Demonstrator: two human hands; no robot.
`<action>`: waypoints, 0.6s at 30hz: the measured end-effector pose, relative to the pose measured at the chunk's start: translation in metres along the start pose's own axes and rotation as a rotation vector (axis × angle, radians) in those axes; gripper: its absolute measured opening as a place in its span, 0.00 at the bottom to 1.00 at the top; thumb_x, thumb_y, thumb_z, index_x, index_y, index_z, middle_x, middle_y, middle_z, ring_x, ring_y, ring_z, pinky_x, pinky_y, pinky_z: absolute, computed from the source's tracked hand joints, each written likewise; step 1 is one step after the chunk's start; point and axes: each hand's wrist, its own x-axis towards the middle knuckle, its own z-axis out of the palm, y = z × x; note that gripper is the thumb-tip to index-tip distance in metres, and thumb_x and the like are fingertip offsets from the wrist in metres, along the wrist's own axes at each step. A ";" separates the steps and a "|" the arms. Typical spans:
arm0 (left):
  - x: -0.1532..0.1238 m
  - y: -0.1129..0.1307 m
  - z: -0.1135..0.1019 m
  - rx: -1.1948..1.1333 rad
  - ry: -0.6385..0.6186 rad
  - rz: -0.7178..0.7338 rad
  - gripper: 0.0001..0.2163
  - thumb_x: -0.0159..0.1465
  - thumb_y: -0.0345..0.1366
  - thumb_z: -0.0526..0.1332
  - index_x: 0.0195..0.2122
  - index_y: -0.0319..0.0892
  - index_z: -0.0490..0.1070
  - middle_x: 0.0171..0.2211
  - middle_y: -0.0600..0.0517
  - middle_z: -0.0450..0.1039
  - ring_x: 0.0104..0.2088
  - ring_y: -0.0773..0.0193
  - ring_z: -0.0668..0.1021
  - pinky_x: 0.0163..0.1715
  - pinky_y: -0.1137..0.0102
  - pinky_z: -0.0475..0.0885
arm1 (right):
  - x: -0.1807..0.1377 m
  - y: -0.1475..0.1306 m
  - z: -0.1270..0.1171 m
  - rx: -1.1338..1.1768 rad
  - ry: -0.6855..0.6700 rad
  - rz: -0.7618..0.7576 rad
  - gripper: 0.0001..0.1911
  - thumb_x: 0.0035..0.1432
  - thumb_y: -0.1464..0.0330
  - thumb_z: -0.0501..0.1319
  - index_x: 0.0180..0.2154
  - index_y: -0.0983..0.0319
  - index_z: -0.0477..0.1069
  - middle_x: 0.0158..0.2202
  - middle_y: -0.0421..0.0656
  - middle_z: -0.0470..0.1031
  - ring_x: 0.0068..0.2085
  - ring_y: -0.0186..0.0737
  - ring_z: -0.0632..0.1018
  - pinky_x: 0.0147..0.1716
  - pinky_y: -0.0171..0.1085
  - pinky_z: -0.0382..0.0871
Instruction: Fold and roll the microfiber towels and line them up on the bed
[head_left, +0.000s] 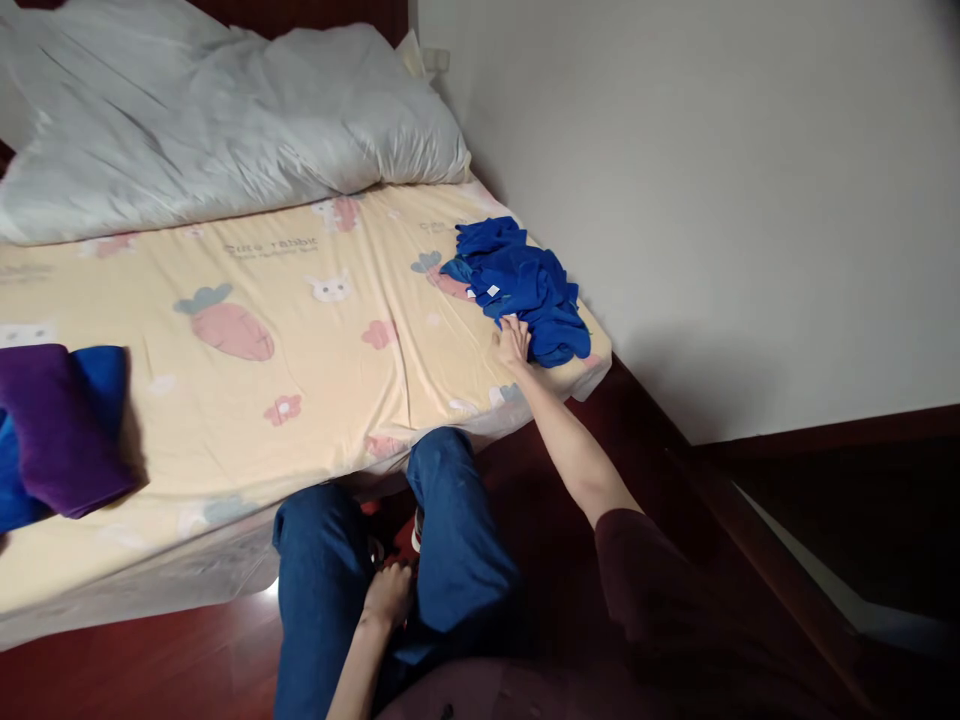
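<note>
A crumpled heap of blue cloth [536, 285] lies near the right corner of the bed, with small white tags showing on it. My right hand [513, 342] reaches out to the heap's near left edge, its bent fingers closed on the fabric. Low between my knees, my left hand [390, 594] is curled with its back toward me. Whatever its fingers may hold is hidden. Folded purple cloth [64, 430] rests over more blue cloth [105, 385] at the bed's left side, away from both hands.
The bed has a yellow sheet [322, 350] printed with carrots and rabbits. A grey-white quilt [247, 110] is bunched along its far side. A pale wall [675, 200] stands to the right. My knees [446, 455] are at the bed's near edge, above a dark red floor [180, 660].
</note>
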 end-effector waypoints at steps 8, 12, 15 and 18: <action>-0.009 0.002 0.006 -0.216 0.266 0.007 0.23 0.69 0.30 0.48 0.64 0.41 0.66 0.57 0.38 0.74 0.57 0.53 0.77 0.60 0.59 0.67 | -0.148 -0.055 -0.004 0.562 -0.006 -0.451 0.20 0.69 0.70 0.54 0.59 0.70 0.70 0.59 0.54 0.71 0.62 0.43 0.67 0.66 0.42 0.54; -0.017 0.004 0.014 -0.631 0.589 0.056 0.21 0.69 0.33 0.48 0.61 0.40 0.68 0.59 0.39 0.73 0.59 0.56 0.75 0.60 0.62 0.68 | -0.276 -0.092 0.019 0.926 -0.130 -0.437 0.18 0.67 0.66 0.58 0.56 0.60 0.74 0.58 0.51 0.73 0.60 0.46 0.72 0.64 0.46 0.64; -0.026 0.005 0.018 -1.006 0.830 0.016 0.22 0.69 0.43 0.50 0.60 0.40 0.68 0.59 0.41 0.73 0.60 0.55 0.75 0.62 0.61 0.67 | -0.362 -0.109 0.024 1.083 -0.234 -0.423 0.17 0.67 0.65 0.57 0.55 0.57 0.76 0.56 0.49 0.75 0.58 0.46 0.75 0.62 0.47 0.68; -0.037 0.007 0.017 -1.383 0.886 -0.039 0.27 0.65 0.48 0.51 0.61 0.39 0.66 0.56 0.42 0.75 0.57 0.52 0.77 0.57 0.60 0.72 | -0.423 -0.111 0.019 1.175 -0.368 -0.409 0.15 0.67 0.64 0.58 0.51 0.54 0.79 0.53 0.47 0.78 0.55 0.46 0.78 0.58 0.47 0.73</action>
